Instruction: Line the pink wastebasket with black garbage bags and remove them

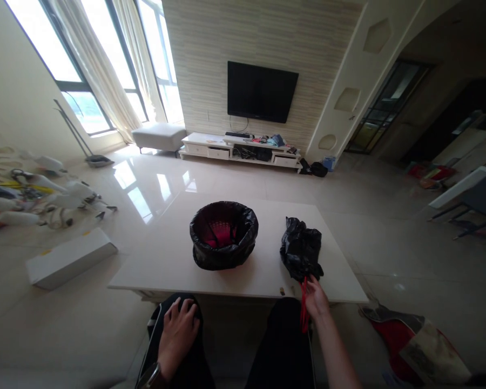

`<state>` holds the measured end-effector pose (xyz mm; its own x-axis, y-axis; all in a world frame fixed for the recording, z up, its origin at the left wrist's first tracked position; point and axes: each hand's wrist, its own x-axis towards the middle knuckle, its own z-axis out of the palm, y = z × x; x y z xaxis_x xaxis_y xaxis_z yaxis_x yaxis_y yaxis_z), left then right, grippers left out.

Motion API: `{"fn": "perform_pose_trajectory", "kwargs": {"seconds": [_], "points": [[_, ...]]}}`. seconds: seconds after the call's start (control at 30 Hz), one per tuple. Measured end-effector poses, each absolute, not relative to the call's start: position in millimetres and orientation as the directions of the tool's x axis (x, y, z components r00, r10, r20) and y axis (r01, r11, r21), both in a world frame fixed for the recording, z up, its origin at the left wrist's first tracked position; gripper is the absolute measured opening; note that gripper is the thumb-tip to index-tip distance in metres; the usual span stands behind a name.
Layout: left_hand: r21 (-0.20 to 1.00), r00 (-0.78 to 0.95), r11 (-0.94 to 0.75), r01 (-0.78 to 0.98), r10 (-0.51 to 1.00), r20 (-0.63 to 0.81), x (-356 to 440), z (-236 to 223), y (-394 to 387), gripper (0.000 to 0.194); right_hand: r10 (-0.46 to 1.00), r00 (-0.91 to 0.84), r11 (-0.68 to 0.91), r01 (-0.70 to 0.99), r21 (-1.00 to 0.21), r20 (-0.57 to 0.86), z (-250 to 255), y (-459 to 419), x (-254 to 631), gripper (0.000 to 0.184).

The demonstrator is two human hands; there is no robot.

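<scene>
Table (157, 265): pale top across the lower middle of the frame.
Lined bin: pink basket (222, 233) at the centre, mouth up, a black liner (222, 259) folded over its rim.
Bunched black bag (302, 248): on the table, right of centre, apart from the basket, red ties (304, 313) hanging over the near edge.
Right hand (317, 298): lower right, fingers seemingly pinched on the ties.
Left hand (180, 327): lower left, empty, fingers loosely spread on the knee (199, 348).
Step in hand: apparently handling the bag by its ties.
Next move calls for: probably a secure hold on both ties.
</scene>
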<state>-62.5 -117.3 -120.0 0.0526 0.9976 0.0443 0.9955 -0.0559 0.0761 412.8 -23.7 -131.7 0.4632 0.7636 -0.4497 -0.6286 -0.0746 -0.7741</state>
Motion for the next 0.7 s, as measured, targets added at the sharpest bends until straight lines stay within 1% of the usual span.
{"fn": "perform_pose_trajectory", "kwargs": {"seconds": [0.13,0.23,0.3,0.37,0.5,0.57,0.63,0.7], "points": [[0.055,0.061,-0.064,0.996,0.997,0.054,-62.2,-121.1,-116.5,0.041,0.777,0.458,-0.040,-0.649,-0.760,-0.432,-124.3,-28.8,425.3,0.046],[0.052,0.071,-0.074,0.996,0.996,0.055,-61.2,-120.6,-116.3,0.042,0.796,0.464,0.038,-0.679,-0.733,-0.388,-117.9,-31.2,431.4,0.055],[0.051,0.069,-0.072,0.996,0.996,0.058,-60.4,-120.2,-116.7,0.042,0.792,0.471,0.063,-0.696,-0.715,-0.389,-114.3,-31.8,435.1,0.059],[0.050,0.068,-0.070,0.996,0.996,0.054,-59.8,-119.4,-117.4,0.042,0.785,0.458,0.049,-0.718,-0.695,-0.417,-111.9,-32.0,438.5,0.054],[0.064,0.059,-0.061,0.996,0.997,0.040,-59.5,-117.1,-117.9,0.040,0.730,0.450,0.040,-0.780,-0.625,-0.515,-110.3,-32.1,441.8,0.031],[0.070,0.054,-0.057,0.996,0.998,0.042,-59.8,-116.5,-117.4,0.039,0.708,0.453,0.050,-0.797,-0.602,-0.541,-111.0,-32.7,442.3,0.026],[0.073,0.056,-0.059,0.996,0.997,0.048,-60.1,-116.4,-116.8,0.039,0.711,0.460,0.058,-0.793,-0.607,-0.532,-113.8,-34.1,444.3,0.024],[0.072,0.060,-0.064,0.995,0.997,0.052,-60.1,-116.6,-116.5,0.038,0.705,0.485,0.057,-0.767,-0.639,-0.518,-118.9,-36.4,449.6,0.021]]}}
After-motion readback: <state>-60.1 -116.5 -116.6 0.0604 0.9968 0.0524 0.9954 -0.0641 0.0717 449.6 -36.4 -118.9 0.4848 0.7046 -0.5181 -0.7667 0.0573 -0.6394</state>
